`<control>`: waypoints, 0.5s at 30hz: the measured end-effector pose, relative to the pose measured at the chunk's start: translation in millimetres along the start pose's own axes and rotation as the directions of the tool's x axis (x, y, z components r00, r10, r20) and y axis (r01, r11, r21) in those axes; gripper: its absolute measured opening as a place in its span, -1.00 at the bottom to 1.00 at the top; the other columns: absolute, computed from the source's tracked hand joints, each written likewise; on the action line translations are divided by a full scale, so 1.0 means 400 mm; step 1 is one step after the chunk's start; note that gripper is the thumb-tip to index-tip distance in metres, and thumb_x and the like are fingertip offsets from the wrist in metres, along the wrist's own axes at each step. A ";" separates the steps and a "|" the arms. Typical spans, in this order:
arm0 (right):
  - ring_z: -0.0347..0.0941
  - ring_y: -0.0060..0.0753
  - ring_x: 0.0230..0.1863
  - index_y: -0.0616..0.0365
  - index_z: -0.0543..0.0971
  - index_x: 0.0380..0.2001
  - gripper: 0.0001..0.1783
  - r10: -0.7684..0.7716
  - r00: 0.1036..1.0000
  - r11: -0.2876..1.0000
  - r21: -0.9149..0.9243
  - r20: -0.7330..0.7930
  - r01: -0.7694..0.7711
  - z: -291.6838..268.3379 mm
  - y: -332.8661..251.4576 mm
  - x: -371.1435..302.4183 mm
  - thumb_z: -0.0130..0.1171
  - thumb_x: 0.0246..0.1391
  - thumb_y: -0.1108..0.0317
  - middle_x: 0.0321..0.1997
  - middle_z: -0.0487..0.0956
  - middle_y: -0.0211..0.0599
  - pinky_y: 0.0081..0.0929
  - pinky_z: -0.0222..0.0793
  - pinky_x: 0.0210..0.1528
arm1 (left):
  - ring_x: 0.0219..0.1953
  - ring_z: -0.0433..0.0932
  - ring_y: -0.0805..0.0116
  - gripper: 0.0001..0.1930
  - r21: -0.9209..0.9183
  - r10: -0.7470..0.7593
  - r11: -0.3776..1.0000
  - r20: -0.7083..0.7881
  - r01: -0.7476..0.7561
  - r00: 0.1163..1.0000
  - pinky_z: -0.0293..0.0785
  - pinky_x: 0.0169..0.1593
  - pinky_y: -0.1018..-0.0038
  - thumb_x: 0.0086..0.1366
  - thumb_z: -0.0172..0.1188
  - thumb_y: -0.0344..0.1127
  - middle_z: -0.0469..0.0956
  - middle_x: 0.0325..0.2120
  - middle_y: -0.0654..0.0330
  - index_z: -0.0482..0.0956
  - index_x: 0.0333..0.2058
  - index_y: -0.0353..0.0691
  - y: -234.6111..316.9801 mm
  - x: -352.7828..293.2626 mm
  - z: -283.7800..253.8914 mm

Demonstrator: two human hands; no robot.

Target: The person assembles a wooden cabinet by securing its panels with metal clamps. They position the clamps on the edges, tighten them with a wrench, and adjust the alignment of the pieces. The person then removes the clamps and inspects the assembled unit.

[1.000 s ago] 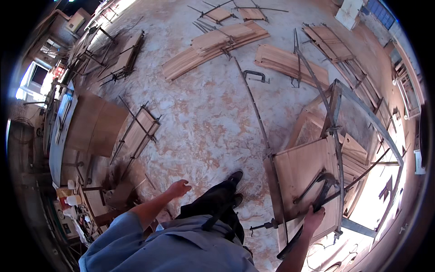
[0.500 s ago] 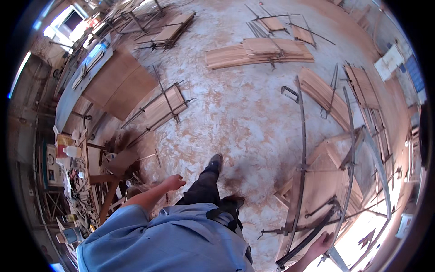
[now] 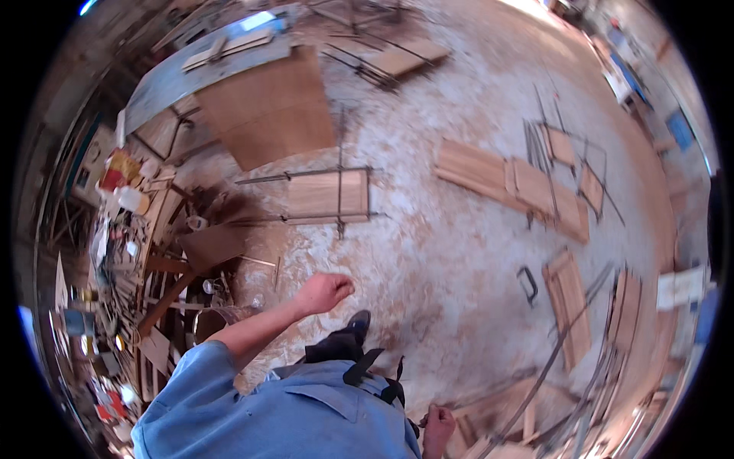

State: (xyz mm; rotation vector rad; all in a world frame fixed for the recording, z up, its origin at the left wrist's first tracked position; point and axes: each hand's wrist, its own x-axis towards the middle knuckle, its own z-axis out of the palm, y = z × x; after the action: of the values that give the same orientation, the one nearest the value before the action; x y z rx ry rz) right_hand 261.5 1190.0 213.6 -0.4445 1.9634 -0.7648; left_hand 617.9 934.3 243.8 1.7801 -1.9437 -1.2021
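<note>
My left hand (image 3: 325,294) hangs over the floor in front of me, fingers curled, with nothing visible in it. Beyond it a wooden panel (image 3: 325,193) lies on the floor between dark bar clamps (image 3: 340,164). My right hand (image 3: 438,424) is low by my right side, its fingers curled in and nothing plainly held. Right beside it is a large wooden assembly (image 3: 489,421) with long metal clamp bars (image 3: 539,375) across it, blurred and cut off by the lower edge. A black G-shaped clamp (image 3: 527,284) lies on the floor farther off.
On my left stands a cluttered workbench (image 3: 157,229) with tools and a whitish bottle (image 3: 134,200). Behind it a brown board (image 3: 267,107) leans against a grey-topped table (image 3: 164,88). Stacked wooden panels (image 3: 512,183) and more clamped panels (image 3: 567,306) lie to the right.
My view has turned left, so the room's things have shifted right. My right hand has moved away from the clamped assembly toward my side. My left hand has swung forward.
</note>
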 end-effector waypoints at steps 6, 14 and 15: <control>0.40 -0.56 -0.60 0.23 0.51 -0.38 -0.84 -0.212 0.955 0.930 -0.258 0.207 0.263 0.047 -0.349 0.263 0.05 0.17 0.35 -0.57 0.48 -0.32 -0.53 0.37 -0.57 | -0.38 0.59 0.17 -0.72 -0.309 -0.084 0.949 -0.417 -0.055 0.905 0.48 -0.25 0.33 0.25 0.19 -0.15 0.60 -0.45 0.03 0.61 -0.26 -0.28 0.048 0.066 -0.298; 0.46 -0.24 -0.53 0.24 0.52 -0.51 -0.64 -0.191 0.766 0.384 -0.672 0.614 0.634 0.178 -0.447 0.674 0.03 0.16 0.14 -0.71 0.45 -0.25 -0.22 0.40 -0.39 | -0.16 0.57 -0.03 -0.53 -0.133 -0.364 0.931 -0.301 0.340 0.881 0.49 -0.07 0.21 0.22 0.12 0.02 0.60 -0.23 -0.03 0.52 -0.04 -0.21 -0.100 0.058 -0.024; 0.46 -0.22 -0.47 0.21 0.54 -0.46 -0.66 -0.238 0.714 0.388 -0.609 0.659 0.692 0.176 -0.475 0.737 0.03 0.16 0.12 -0.62 0.48 -0.26 -0.21 0.38 -0.34 | -0.15 0.57 -0.03 -0.53 -0.210 -0.419 0.905 -0.289 0.370 0.861 0.49 -0.06 0.22 0.22 0.12 0.01 0.60 -0.22 -0.03 0.52 -0.03 -0.22 -0.098 0.039 0.023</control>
State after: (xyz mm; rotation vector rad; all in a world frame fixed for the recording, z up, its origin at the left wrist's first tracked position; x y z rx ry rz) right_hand 179.3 853.2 125.8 -1.7168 1.5711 0.0852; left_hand 636.2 927.2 205.4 2.2010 -1.3069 -1.0385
